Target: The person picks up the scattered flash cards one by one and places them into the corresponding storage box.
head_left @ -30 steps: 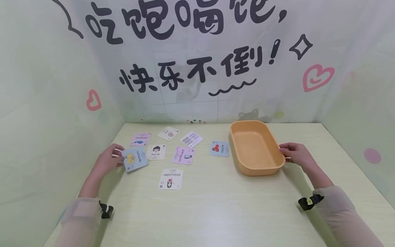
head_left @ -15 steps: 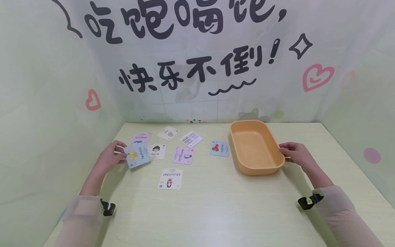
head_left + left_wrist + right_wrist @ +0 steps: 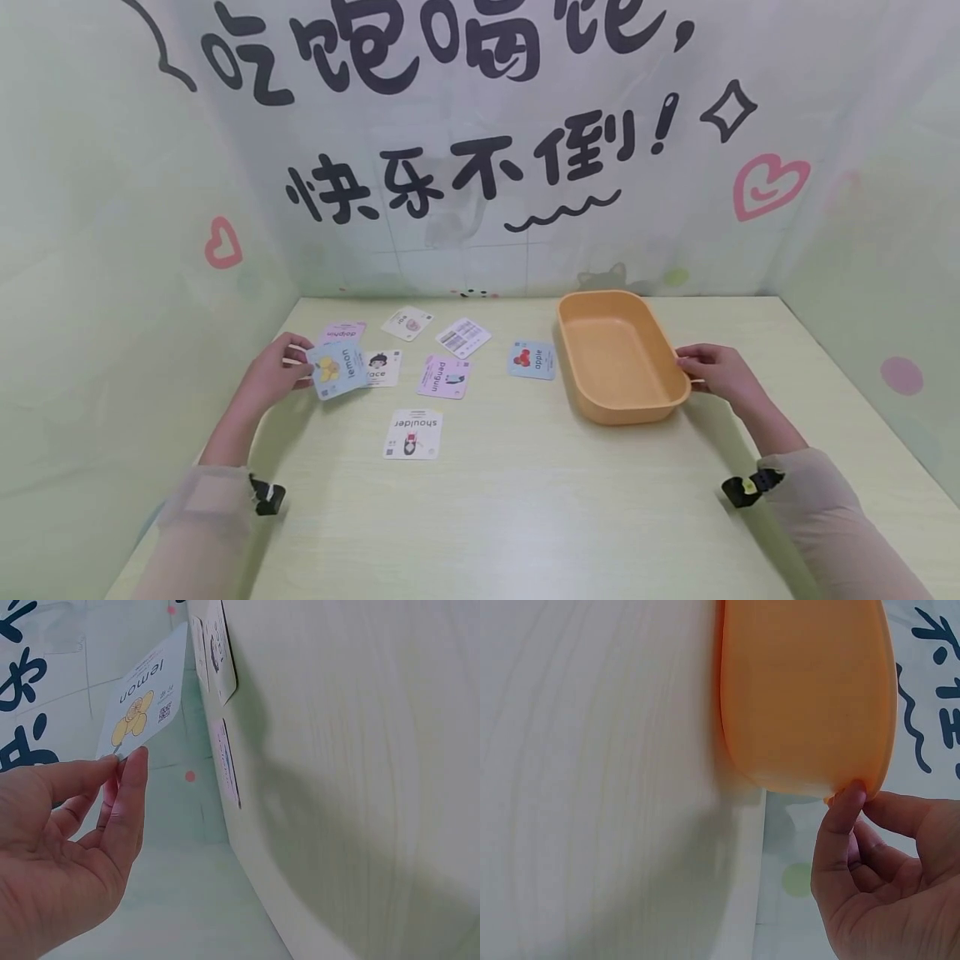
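Note:
A light-blue flashcard reading "lemon" (image 3: 339, 369) is pinched by its edge between the thumb and fingertips of my left hand (image 3: 275, 371). In the left wrist view the lemon card (image 3: 146, 697) is held tilted, off the tabletop. From the head view it overlaps parts of the pink "dolphin" card (image 3: 345, 332) and the white "face" card (image 3: 386, 369). On the right, my right hand (image 3: 715, 369) pinches the rim of an orange plastic basin (image 3: 626, 414). The right wrist view shows thumb and fingers at the rim of the basin (image 3: 810, 697).
More cards lie flat on the pale wooden table (image 3: 510, 517): "ear" (image 3: 407, 323), a printed white card (image 3: 463, 337), "penguin" (image 3: 445, 377), "shoulder" (image 3: 413, 434) and "apple" (image 3: 532, 360), which lies just left of the basin. A printed curtain (image 3: 465, 200) stands behind.
My left hand has moved the lemon card a little to the right and away from me, now covering part of the face card from view. The right hand and basin have stayed put.

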The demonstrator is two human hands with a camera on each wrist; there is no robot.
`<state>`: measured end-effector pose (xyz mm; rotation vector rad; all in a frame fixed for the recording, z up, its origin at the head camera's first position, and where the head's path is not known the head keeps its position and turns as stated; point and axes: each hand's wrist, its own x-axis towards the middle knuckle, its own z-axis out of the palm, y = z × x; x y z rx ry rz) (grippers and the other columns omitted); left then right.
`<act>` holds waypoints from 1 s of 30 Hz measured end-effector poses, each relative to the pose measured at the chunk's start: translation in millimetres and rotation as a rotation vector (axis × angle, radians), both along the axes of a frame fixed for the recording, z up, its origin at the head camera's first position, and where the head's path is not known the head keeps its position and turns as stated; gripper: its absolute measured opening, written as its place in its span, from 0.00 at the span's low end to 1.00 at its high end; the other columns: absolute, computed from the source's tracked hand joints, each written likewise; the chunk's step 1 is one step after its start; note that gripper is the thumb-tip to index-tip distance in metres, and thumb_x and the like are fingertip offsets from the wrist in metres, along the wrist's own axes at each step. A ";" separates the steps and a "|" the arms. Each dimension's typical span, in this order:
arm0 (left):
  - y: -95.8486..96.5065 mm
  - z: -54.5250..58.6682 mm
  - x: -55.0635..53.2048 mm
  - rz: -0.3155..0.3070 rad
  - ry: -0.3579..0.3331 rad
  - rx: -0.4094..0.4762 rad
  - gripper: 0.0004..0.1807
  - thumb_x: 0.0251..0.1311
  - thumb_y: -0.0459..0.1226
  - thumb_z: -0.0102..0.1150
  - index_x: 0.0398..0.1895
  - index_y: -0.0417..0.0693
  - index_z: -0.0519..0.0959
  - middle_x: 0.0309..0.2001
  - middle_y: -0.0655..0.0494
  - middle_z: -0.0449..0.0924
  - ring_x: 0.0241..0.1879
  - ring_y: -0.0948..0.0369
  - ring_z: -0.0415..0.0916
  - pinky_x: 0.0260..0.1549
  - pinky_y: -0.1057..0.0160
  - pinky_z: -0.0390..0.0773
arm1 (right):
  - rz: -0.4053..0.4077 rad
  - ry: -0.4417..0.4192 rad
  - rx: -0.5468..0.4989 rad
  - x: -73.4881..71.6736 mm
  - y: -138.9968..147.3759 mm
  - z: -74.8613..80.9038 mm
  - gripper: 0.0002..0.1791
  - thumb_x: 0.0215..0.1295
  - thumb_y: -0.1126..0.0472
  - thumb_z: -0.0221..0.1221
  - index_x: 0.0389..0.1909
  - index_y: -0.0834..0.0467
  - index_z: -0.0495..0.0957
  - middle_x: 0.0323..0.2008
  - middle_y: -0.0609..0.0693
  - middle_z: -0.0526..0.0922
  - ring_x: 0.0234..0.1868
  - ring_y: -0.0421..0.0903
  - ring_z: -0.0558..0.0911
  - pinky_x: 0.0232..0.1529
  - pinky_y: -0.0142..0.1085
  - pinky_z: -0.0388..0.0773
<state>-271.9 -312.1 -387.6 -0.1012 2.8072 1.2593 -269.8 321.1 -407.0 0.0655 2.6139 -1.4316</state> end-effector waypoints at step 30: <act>40.5 8.2 -16.7 -0.050 0.029 0.085 0.21 0.68 0.26 0.51 0.62 0.30 0.63 0.51 0.37 0.69 0.48 0.52 0.74 0.42 0.66 0.87 | -0.012 0.006 0.003 2.0 -1.9 -0.1 0.26 0.75 0.61 0.52 0.63 0.77 0.66 0.57 0.72 0.77 0.34 0.27 0.79 0.38 0.26 0.85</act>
